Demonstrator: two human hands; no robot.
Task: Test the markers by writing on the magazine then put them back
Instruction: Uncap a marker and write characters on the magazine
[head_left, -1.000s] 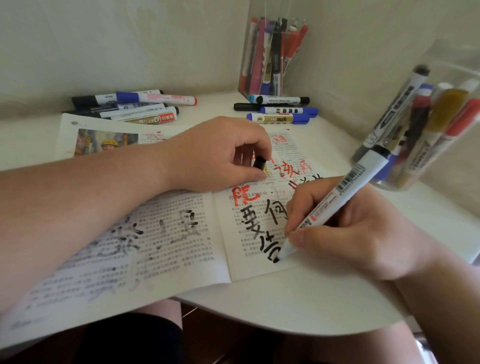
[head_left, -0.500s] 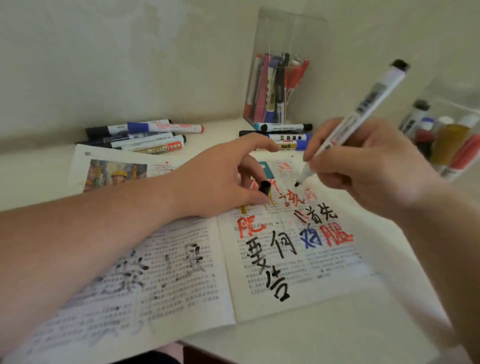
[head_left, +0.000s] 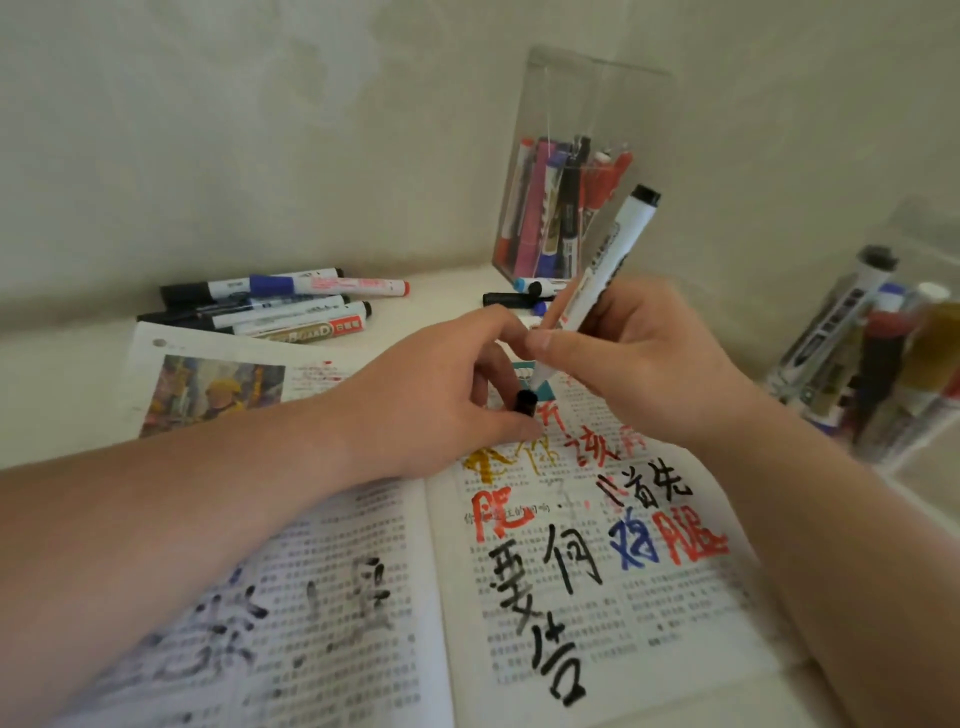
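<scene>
Ink in black, red, blue and yellow covers the right page of the magazine (head_left: 649, 623) just below the fingertips, so I judge several markers already tested. The one in hand is a white marker (head_left: 605, 254) with a black end. The right hand (head_left: 644, 364) has thumb and fingers clamped on its barrel, nib pointing down toward the left fingers. The left hand (head_left: 441, 400) pinches the black cap (head_left: 525, 402) between thumb and a curled finger, low over the page; whether it touches the paper I cannot tell. Nib and cap mouth are almost meeting, so I read this as capping, not yet closed.

Left to do: seat the cap, then return the marker. Beyond the fingers stands a clear box (head_left: 587, 104) of upright markers, and out past the right knuckles a second clear container (head_left: 893, 332), also holding markers. A pile of loose markers (head_left: 270, 306) lies on the table (head_left: 78, 374) beyond the left fingers, and a few more (head_left: 511, 299) just behind the right fingers. Tested or waiting, I cannot tell; none of these is put back, so much remains.
</scene>
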